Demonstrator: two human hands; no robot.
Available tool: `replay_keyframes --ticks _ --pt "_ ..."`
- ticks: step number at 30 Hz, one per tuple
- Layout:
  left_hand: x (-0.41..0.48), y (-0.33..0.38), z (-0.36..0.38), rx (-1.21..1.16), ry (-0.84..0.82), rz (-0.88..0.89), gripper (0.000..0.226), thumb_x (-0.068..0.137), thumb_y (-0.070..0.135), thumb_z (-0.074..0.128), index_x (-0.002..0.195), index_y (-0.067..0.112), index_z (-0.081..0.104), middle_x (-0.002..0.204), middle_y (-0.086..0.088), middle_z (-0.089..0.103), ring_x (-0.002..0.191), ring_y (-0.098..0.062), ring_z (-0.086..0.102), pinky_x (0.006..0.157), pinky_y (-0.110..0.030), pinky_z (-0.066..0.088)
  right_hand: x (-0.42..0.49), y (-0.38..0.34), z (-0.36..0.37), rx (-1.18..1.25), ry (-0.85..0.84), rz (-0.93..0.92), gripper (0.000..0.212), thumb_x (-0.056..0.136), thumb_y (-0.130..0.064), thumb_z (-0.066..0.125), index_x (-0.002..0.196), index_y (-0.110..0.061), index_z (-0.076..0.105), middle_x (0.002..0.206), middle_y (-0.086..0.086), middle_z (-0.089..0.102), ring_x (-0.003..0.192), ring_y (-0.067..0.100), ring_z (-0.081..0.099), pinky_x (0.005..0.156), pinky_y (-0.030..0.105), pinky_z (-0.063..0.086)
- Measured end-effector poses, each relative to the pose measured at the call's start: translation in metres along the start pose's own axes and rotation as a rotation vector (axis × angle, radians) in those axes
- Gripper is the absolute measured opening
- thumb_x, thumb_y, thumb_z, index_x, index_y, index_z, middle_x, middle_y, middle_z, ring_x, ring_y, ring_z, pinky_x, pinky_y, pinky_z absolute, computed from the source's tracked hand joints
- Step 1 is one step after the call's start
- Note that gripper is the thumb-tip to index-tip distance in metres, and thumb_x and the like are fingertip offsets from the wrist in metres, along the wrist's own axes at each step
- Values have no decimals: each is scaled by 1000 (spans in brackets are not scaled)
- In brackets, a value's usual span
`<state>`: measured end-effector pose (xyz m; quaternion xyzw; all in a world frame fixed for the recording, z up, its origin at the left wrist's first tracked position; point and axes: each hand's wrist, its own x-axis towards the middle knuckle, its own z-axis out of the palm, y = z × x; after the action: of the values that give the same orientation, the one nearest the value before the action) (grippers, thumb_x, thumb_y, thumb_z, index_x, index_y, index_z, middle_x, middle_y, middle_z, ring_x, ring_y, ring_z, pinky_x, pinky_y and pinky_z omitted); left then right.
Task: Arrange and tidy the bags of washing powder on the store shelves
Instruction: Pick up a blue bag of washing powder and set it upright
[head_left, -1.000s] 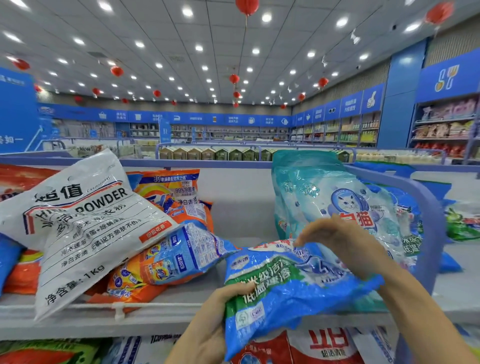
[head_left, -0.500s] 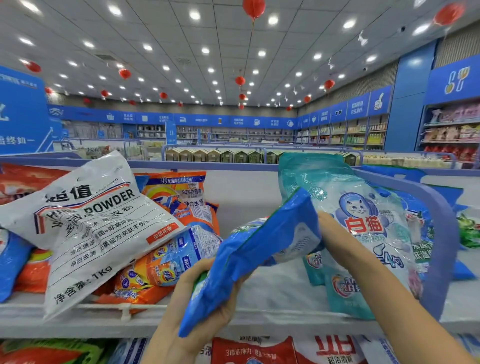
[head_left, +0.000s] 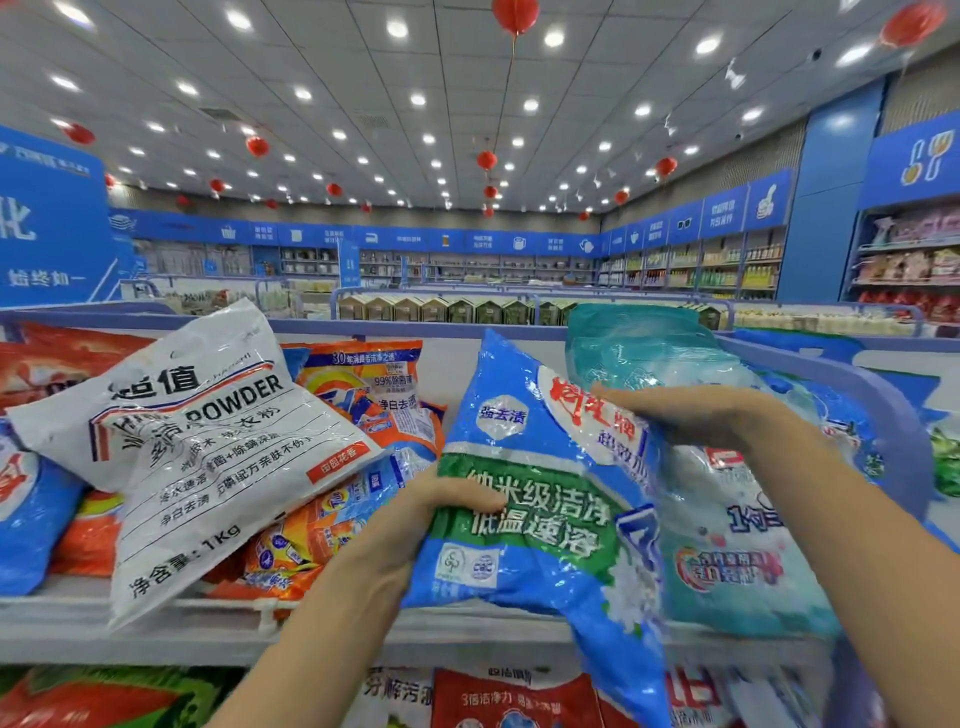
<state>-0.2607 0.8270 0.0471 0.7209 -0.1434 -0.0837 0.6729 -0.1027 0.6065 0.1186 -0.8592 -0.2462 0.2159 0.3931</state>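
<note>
Blue bag (head_left: 540, 499) upright at the shelf's (head_left: 62, 616) front edge — left hand (head_left: 415, 514) grips its side, right hand (head_left: 691, 415) its top; I want the label outward.

Upright blue bag (head_left: 540, 519) of washing powder at the shelf (head_left: 156, 623) front.
The left hand (head_left: 441, 499) and right hand (head_left: 691, 415) grip it; teal bag (head_left: 727, 545) just right, white bag (head_left: 208, 457) slumped over orange bags (head_left: 374, 395) left.

At 9 o'clock the white bag (head_left: 208, 441) reads "超值", "POWDER" and "净含量:1Kg". Toward 11 o'clock the orange bag (head_left: 374, 384) shows "30年" and "99%除菌". The blue bag (head_left: 530, 519) at centre carries "强去渍", "纳米级洁净" and "低温速溶". At 6 o'clock a red bag (head_left: 498, 699) says "3倍洁净力"; the blue wall sign (head_left: 47, 249) at 10 o'clock, "始终如一"
</note>
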Motion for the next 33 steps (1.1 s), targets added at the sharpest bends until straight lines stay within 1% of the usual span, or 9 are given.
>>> replay_keyframes --ticks 1,3,6,9,13,18,24,29,33 --pt "6 3 -4 -169 78 90 16 44 -1 70 59 2 74 70 -21 71 45 -14 66 43 -21 52 4 -1 0 62 -15 -35 40 85 -49 47 101 -18 67 98 -5 74 86 11 69 76 22 53" --pt "9 3 -14 -324 76 117 38 35 2 71 73 2 77 74 -21 72 61 -29 71 53 -34 59 10 -9 2 118 42 -130 26 85 -33 56 91 -9 65 85 1 75 72 12 70 63 22 55" --pt "16 2 -34 -260 62 168 42 40 2 72 81 5 77 77 -22 72 64 -32 71 57 -35 59 14 -29 -1 17 271 -297 19 81 -23 67 86 -4 67 86 6 71 75 17 65 69 25 52" --pt "16 -2 -57 -205 101 239 46 41 6 78 88 10 76 83 -20 73 70 -32 71 66 -39 59 10 -50 -3 -80 318 -495 4 81 -19 70 84 -18 70 80 -8 74 73 9 70 65 19 54" --pt "10 -11 -93 -64 146 284 59 50 12 87 105 10 65 99 -17 73 85 -30 71 69 -34 57 -7 -87 -8 -290 366 -682 27 79 -12 74 58 -23 61 51 -14 59 50 -2 56 53 11 45" --pt "10 -42 -93 89 279 220 31 72 21 77 102 21 71 108 -5 73 100 -22 69 78 -23 55 -13 -128 7 -504 377 -715 13 79 -18 75 84 -8 70 69 2 70 60 17 65 58 27 55" --pt "10 -71 -66 144 480 354 80 44 32 85 116 24 50 103 14 71 91 -2 68 70 -11 51 5 -139 31 -869 753 -693 40 78 -41 72 110 -18 68 106 3 66 101 24 57 82 36 46" --pt "16 -74 -65 109 554 384 83 37 28 89 112 24 52 97 10 72 85 -5 69 67 -15 53 6 -128 37 -861 1018 -844 31 77 -41 73 96 -17 70 75 -1 59 78 23 54 64 30 35" --pt "12 -71 -78 87 467 321 79 36 27 90 108 15 59 96 0 75 85 -13 71 66 -19 54 7 -122 37 -990 1019 -930 36 74 -40 76 79 -7 64 62 6 55 60 24 45 50 23 20"
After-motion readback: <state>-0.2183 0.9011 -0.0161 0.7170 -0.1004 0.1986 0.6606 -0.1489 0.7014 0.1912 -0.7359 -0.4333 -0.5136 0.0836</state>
